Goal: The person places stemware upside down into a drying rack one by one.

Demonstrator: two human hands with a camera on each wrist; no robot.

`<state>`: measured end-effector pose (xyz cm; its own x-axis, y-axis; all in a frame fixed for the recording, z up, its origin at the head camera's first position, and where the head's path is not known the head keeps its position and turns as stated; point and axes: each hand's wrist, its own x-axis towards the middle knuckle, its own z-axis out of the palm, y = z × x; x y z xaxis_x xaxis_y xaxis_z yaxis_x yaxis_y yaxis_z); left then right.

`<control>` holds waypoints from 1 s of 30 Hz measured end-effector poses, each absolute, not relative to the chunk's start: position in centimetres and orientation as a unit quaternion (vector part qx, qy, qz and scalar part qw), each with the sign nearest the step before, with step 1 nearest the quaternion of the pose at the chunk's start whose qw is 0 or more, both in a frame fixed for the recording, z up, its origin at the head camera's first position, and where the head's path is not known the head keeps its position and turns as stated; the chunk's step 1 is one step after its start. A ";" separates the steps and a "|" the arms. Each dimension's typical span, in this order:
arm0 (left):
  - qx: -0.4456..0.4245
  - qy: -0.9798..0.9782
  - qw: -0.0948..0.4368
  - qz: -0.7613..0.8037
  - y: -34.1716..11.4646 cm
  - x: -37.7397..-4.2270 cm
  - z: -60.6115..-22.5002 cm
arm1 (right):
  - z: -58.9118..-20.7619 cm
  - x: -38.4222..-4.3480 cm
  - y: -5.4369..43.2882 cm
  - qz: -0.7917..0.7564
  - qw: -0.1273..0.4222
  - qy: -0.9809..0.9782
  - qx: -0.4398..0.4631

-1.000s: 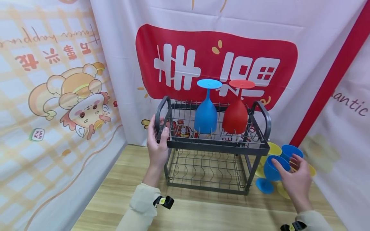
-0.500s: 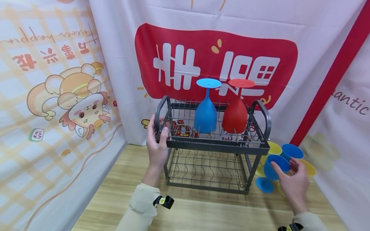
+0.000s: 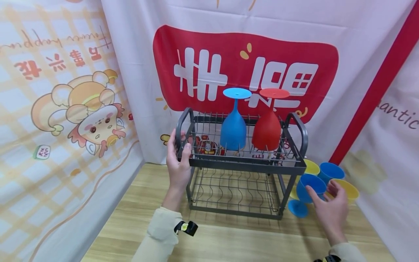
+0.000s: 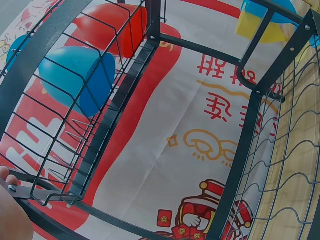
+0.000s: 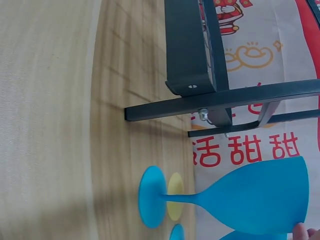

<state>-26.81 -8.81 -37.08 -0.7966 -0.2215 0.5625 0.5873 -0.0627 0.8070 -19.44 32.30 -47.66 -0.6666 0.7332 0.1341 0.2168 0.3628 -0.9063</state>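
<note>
My left hand (image 3: 178,167) grips the left end of a dark two-tier dish rack (image 3: 245,166), thumb in front and fingers behind the side frame. At the rack's right, my right hand (image 3: 333,213) pinches the rim of a blue plastic goblet (image 3: 303,193), upright with a slight tilt. The right wrist view shows this blue goblet (image 5: 260,195) with fingertips at its rim; whether its foot touches the table I cannot tell. On the upper tier, a blue goblet (image 3: 233,133) and a red goblet (image 3: 266,131) stand upside down, side by side.
Beyond my right hand stand another blue goblet (image 3: 332,171), a yellow goblet (image 3: 349,190) and a second yellow goblet (image 3: 312,166), close together. The rack's lower tier (image 3: 234,189) has wavy wires. Printed cloth (image 3: 137,72) encloses the wooden table (image 3: 229,236).
My right hand has moved a little left and closed on the blue goblet's rim, and the goblet has shifted slightly left. The left hand keeps its hold on the rack.
</note>
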 end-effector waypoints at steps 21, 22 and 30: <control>-0.149 -0.626 0.282 -0.712 -8.8 -26.7 -37.0 | -51.2 -20.7 32.6 0.470 0.197 -0.793 -0.334; -0.149 -0.626 0.283 -0.711 -8.8 -26.7 -37.0 | -51.4 -20.9 32.6 0.474 0.188 -0.790 -0.341; -0.147 -0.627 0.283 -0.711 -8.9 -26.8 -37.0 | -52.6 -22.0 32.8 0.520 0.159 -0.766 -0.343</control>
<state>-26.77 -8.94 -37.02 -0.7965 -0.2172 0.5643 0.5869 -0.0532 0.8079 -21.98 32.77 -52.60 -0.7146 0.6903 -0.1135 0.3597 0.2234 -0.9060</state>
